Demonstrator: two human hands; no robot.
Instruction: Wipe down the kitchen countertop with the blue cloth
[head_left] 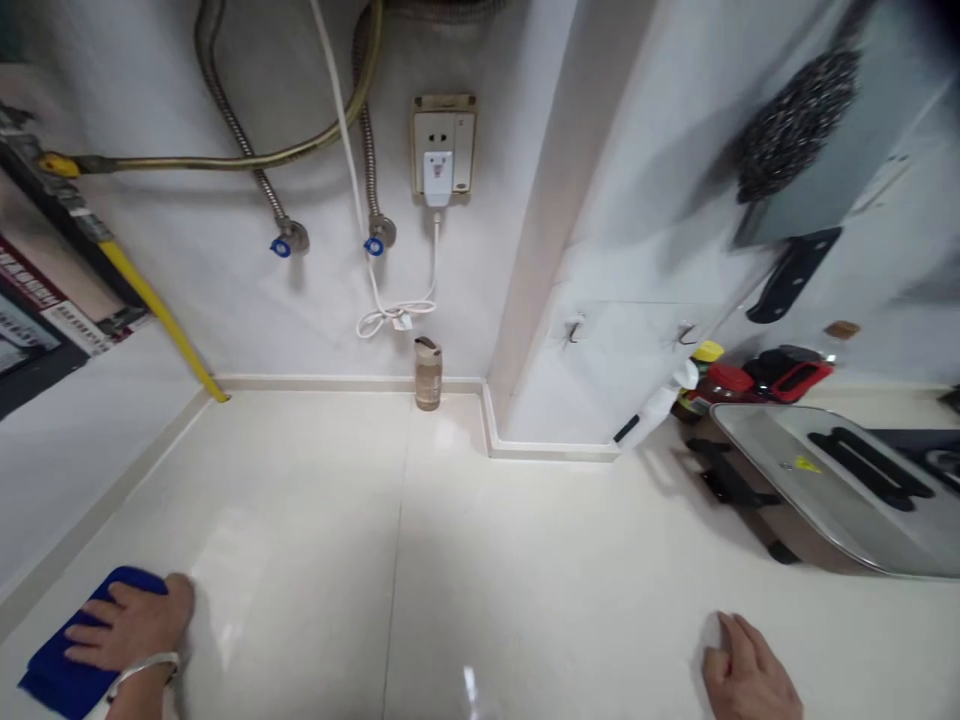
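Observation:
My left hand (139, 622) lies flat on a folded blue cloth (64, 665) at the lower left of the white counter, fingers spread and a bangle (142, 670) on the wrist. The cloth is pressed against the countertop near the left wall. At the lower right, my right hand (746, 672) rests on the countertop (547, 590) with its fingers curled and drawn together. I see nothing in it, though its palm side is hidden. A wide stretch of countertop separates the two hands.
A brown bottle (428, 378) stands by the back wall, below a plugged socket (444, 150). On the right sits a lidded electric pan (825, 480), with seasoning bottles (724, 385) behind. A cleaver (795, 275) hangs above. A yellow pipe (157, 310) runs down at left.

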